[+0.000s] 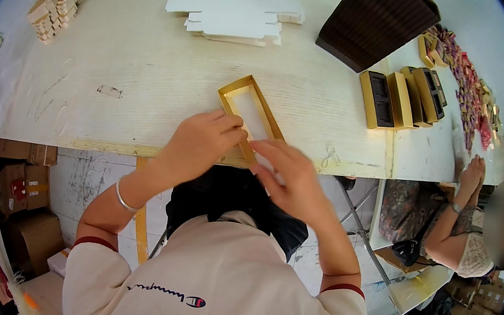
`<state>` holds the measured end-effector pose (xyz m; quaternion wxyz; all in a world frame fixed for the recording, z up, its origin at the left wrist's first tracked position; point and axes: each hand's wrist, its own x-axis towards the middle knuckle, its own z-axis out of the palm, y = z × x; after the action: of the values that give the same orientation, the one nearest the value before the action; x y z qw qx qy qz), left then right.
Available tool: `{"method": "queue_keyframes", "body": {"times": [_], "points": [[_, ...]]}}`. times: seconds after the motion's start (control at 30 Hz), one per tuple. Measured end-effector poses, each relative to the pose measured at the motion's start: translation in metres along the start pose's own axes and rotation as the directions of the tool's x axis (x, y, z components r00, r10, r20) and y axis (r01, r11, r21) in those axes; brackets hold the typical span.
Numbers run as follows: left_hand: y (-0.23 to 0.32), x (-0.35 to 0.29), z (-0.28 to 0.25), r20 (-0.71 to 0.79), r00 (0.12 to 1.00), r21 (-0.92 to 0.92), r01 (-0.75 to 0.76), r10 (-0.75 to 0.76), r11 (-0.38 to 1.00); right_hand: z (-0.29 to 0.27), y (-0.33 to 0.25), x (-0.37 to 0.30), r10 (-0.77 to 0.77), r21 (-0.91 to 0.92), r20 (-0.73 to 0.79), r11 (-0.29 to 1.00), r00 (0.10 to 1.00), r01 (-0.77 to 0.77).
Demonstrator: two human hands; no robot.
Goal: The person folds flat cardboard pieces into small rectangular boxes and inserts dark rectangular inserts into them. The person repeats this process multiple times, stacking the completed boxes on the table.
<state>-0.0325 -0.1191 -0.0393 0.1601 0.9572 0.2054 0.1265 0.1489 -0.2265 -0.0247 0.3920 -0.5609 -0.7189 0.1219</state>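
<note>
Gold box tray (250,112) at table (149,75) edge | our left hand (198,144) fingers pinching its 7 o'clock wall | right hand (291,173) fingers curled gripping its near end | white flat cartons (235,9) at 12 o'clock

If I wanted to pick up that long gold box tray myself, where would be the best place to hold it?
Probably by the two long side walls of the gold box tray, pinching across its narrow width from above. It lies flat and open-topped on the table, slanting away. The left hand and right hand already cover its near end, so its far half is free.
</note>
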Motion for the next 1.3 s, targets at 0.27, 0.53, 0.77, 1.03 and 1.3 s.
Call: {"method": "queue_keyframes", "body": {"times": [0.27, 0.53, 0.77, 1.03, 1.3], "points": [[-0.011, 0.004, -0.015, 0.003, 0.988, -0.150, -0.155, 0.158, 0.976, -0.023, 0.030, -0.008, -0.152, -0.108, 0.298, 0.975, 0.942, 0.192], [0.006, -0.001, -0.008, -0.070, 0.995, -0.163, -0.083, 0.072, 0.983, -0.001, 0.037, 0.004, -0.169, 0.005, 0.237, 0.985, 0.957, 0.172], [0.026, -0.008, 0.014, -0.168, 0.982, -0.308, 0.027, -0.083, 0.951, 0.009, 0.024, 0.000, -0.045, -0.050, 0.163, 0.997, 0.986, 0.053], [0.020, 0.001, 0.020, -0.178, 0.982, -0.225, 0.015, -0.056, 0.974, 0.007, 0.015, -0.006, 0.005, 0.086, 0.199, 0.996, 0.980, -0.023], [0.015, 0.006, 0.005, 0.052, 0.993, -0.411, 0.117, -0.105, 0.904, 0.005, 0.018, -0.032, -0.236, -0.209, 0.126, 0.943, 0.964, 0.258]]}}
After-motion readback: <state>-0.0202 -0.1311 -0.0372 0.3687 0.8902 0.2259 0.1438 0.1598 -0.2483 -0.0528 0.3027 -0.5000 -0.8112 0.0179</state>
